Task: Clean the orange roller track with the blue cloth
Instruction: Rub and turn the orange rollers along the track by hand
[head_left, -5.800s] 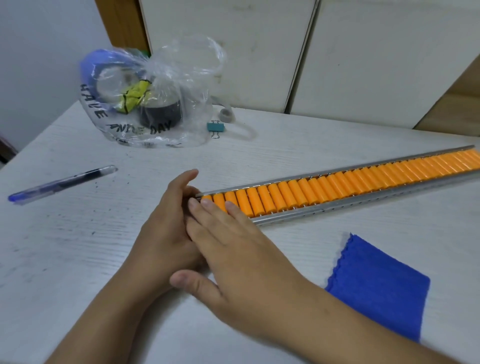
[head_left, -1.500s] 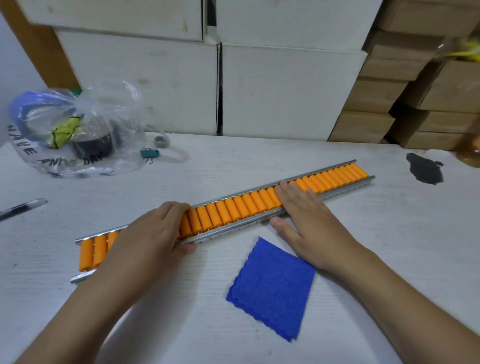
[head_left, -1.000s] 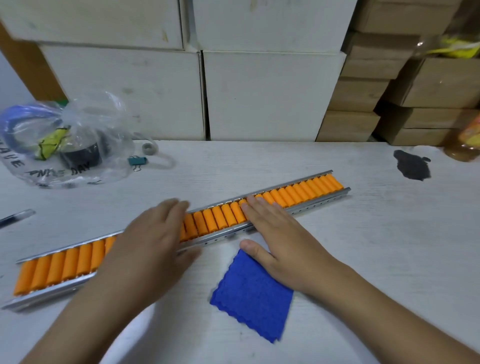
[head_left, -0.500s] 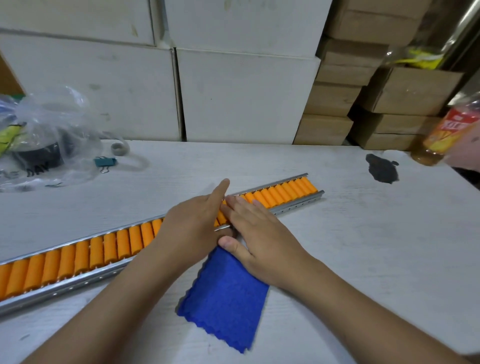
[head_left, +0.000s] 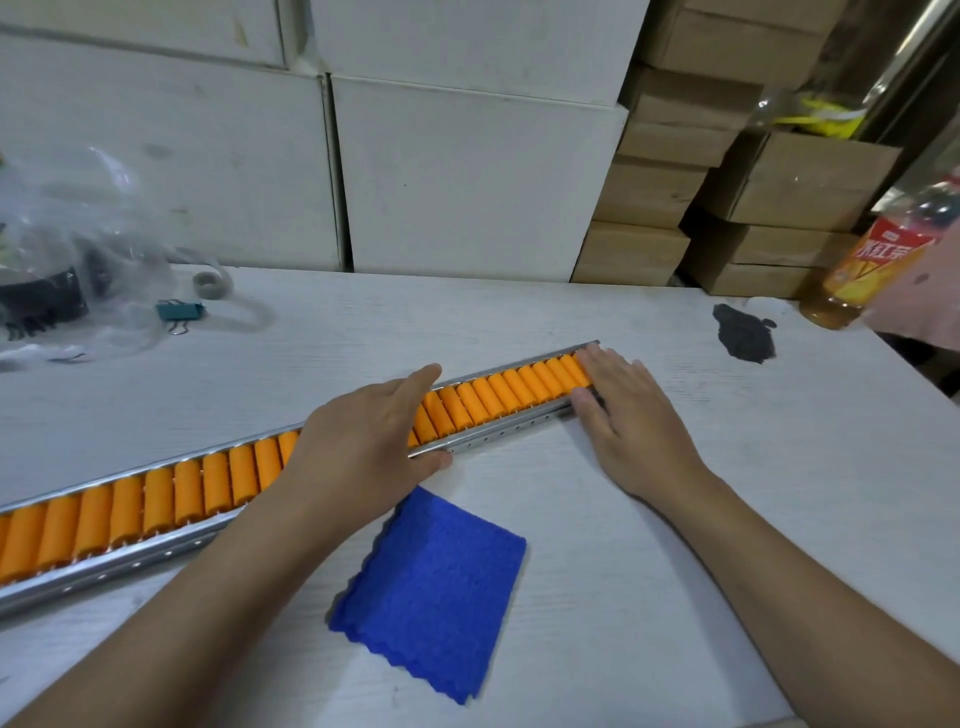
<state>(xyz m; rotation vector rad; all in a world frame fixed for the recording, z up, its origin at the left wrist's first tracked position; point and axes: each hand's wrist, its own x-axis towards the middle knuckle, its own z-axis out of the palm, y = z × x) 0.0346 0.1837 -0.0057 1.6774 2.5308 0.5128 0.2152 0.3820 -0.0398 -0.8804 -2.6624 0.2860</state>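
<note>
The orange roller track (head_left: 498, 395), a long metal rail filled with orange rollers, lies diagonally on the white table from the lower left edge to the middle right. My left hand (head_left: 363, 436) straddles its middle, fingers over the rollers and thumb against the near rail. My right hand (head_left: 626, 415) lies flat at the track's right end, with its fingertips on the last rollers and its thumb beside the near rail. The blue cloth (head_left: 436, 587) lies flat on the table just in front of the track, below my left hand, and neither hand touches it.
A clear plastic bag (head_left: 67, 249) with tape rolls sits at the back left, with a teal binder clip (head_left: 179, 312) beside it. At the right are a dark stain (head_left: 743, 332) and a drink bottle (head_left: 878, 260). White and brown boxes (head_left: 467, 171) line the table's back.
My right hand has slid from the middle of the track, next to the left hand, out to the track's right end. The left hand stays on the middle. The view has shifted slightly.
</note>
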